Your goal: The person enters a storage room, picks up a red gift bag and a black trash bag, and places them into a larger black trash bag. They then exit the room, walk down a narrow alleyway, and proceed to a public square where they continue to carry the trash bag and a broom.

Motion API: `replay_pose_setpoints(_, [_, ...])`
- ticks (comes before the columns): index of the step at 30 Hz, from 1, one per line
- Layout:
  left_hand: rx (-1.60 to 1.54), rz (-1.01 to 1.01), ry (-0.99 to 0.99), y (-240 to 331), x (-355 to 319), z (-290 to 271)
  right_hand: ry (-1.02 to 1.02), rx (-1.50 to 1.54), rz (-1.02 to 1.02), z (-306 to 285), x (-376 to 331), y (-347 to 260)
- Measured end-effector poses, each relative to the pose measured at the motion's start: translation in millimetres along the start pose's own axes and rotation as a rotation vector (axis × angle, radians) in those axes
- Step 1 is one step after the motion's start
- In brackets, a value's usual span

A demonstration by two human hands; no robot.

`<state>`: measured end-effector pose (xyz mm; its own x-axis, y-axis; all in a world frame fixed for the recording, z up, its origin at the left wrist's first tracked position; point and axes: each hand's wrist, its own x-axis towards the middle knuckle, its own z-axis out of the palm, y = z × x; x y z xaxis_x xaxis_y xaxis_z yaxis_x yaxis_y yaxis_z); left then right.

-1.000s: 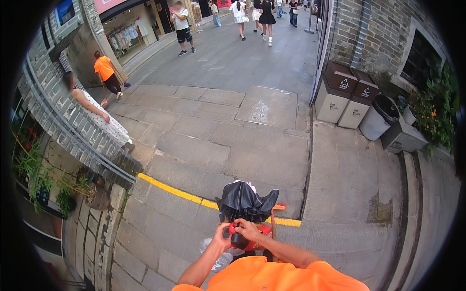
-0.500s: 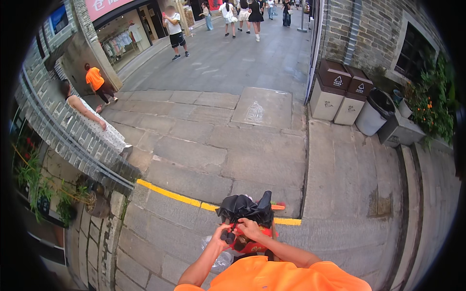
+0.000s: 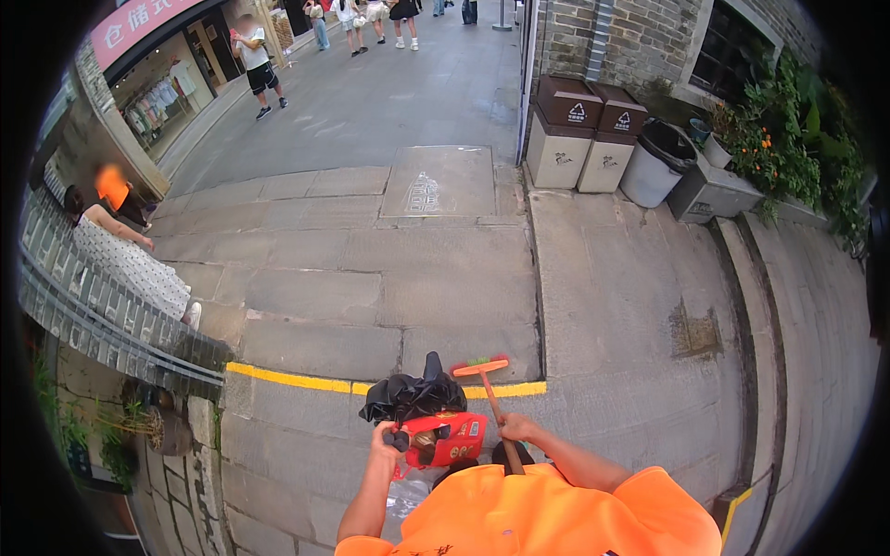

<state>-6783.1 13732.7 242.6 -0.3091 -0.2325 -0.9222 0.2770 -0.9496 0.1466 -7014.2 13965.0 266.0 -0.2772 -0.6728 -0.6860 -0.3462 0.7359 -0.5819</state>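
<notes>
My right hand [image 3: 517, 428] is closed round the wooden handle of a broom [image 3: 492, 398]. The broom's orange head [image 3: 480, 367], with red and green bristles, rests near the yellow line. My left hand [image 3: 383, 438] grips a pair of black round-ended handles [image 3: 399, 440]; what they belong to is hidden. Just beyond that hand bulges a crumpled black plastic bag [image 3: 413, 398]. Between my hands stands an open red bag [image 3: 464, 439] with brownish things inside that I cannot make out. Clear plastic [image 3: 405, 496] shows beneath my left wrist.
A yellow line [image 3: 306, 378] crosses the stone paving. At the right wall stand two brown-topped bins [image 3: 559, 153] and a grey bin [image 3: 656, 167] beside planters. A person in a dotted white dress [image 3: 130, 264] leans at the left wall; others are farther up the street.
My right hand has left the black handles and now holds the broom upright to the right. My left hand keeps the handles. The whole view has swung to the right.
</notes>
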Motion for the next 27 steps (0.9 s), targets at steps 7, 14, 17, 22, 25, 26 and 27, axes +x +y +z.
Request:
replay_pose_setpoints(7, [-0.118,0.066,0.101,14,12,-23,-0.169,0.888,0.285,9,-4,7])
replay_pose_setpoints(14, [-0.22,0.055,0.074,33,5,-49,-0.176,1.213,0.396,14,24,17])
replay_pose_setpoints(17, [-0.271,0.148,0.109,37,2,-59,-0.146,1.422,0.474,-5,28,8])
replay_pose_setpoints(22, [-0.311,0.147,0.101,52,-5,-80,-0.162,1.57,0.416,-39,34,3])
replay_pose_setpoints(25, [-0.377,0.125,0.076,57,5,-87,-0.272,1.706,0.279,-54,21,29])
replay_pose_setpoints(26, [-0.395,0.126,0.092,61,6,-91,-0.244,1.716,0.226,-57,17,26])
replay_pose_setpoints(27, [-0.408,0.112,0.113,64,7,-92,-0.247,1.705,0.209,-62,11,27])
